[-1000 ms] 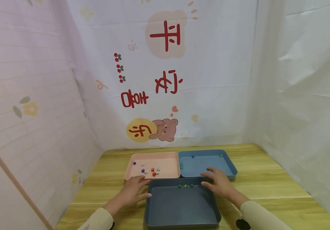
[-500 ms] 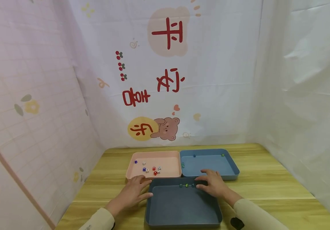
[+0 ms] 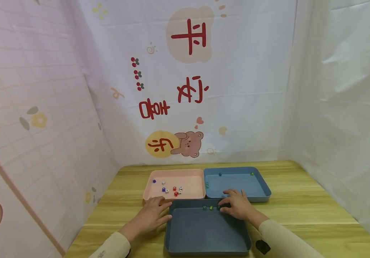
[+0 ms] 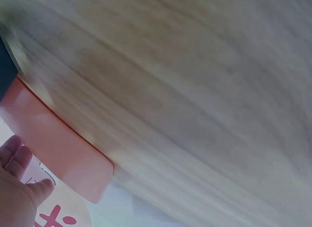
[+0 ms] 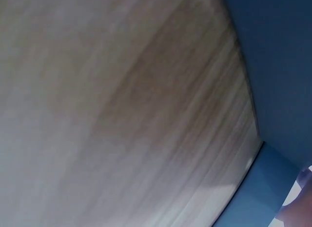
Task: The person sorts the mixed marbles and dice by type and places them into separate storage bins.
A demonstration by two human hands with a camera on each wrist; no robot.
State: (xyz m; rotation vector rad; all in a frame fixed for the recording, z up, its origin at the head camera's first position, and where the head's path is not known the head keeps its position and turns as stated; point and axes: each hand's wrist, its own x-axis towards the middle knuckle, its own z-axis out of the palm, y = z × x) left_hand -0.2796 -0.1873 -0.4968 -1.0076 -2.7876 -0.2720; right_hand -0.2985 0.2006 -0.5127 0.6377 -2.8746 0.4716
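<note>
The dark grey-blue tray (image 3: 207,233) lies in front of me, with three small glassy marbles along its far wall: a teal marble (image 3: 204,208), a yellow-green marble (image 3: 211,208) and a dark teal marble (image 3: 218,208). My right hand (image 3: 239,206) reaches over the tray's far right corner. Its thumb and index finger stand on either side of the dark teal marble, with a gap between the tips; contact is unclear. My left hand (image 3: 149,215) has its fingers spread at the tray's left edge. Only part of each hand shows in the left and right wrist views.
Behind stands a pink tray (image 3: 188,177) holding several red, blue and white dice (image 3: 174,189). Beside it, a lighter blue tray (image 3: 236,181) contains several green and blue marbles. All three stand close together on the wooden table (image 3: 301,208), with cloth-covered walls around.
My right hand has moved left and inward, bringing its thumb and index finger to the rightmost marble. My left hand stays at the tray's left edge. The head view has shifted slightly.
</note>
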